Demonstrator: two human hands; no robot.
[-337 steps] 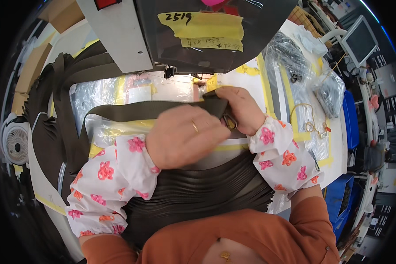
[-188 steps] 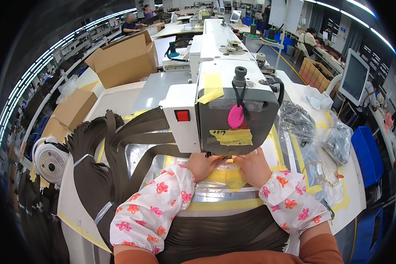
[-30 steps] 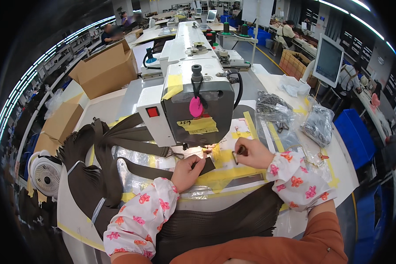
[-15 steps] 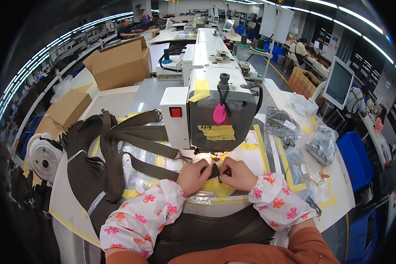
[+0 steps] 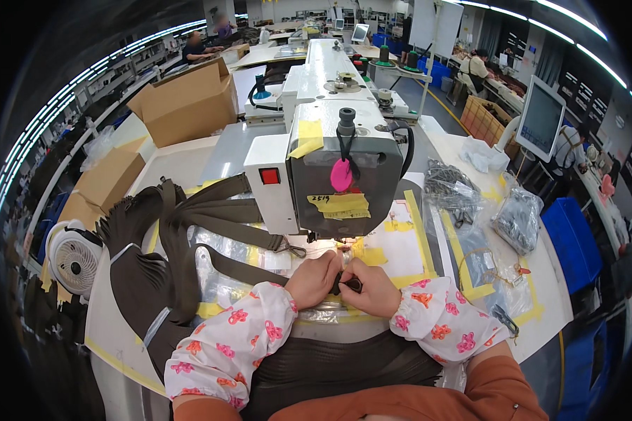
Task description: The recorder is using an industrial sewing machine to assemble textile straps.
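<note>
My left hand grips the end of a dark olive strap below the head of a white-and-grey sewing machine. Right beside it, my right hand is closed on a small dark metal fitting, held at that strap end and partly hidden by my fingers. A metal snap hook on another strap lies left of the needle area. More straps are heaped at the left and stacked along the front edge. Plastic sheeting and yellow tape cover the work surface around my hands.
Cardboard boxes and a white fan stand left. At right are bagged hardware, a monitor and blue bins. People work in the background, including a seated person in a light top.
Since a second ago, my right hand has brought the metal fitting down and leftward to meet my left hand at the strap end. Earlier, both hands were up under the machine head.
</note>
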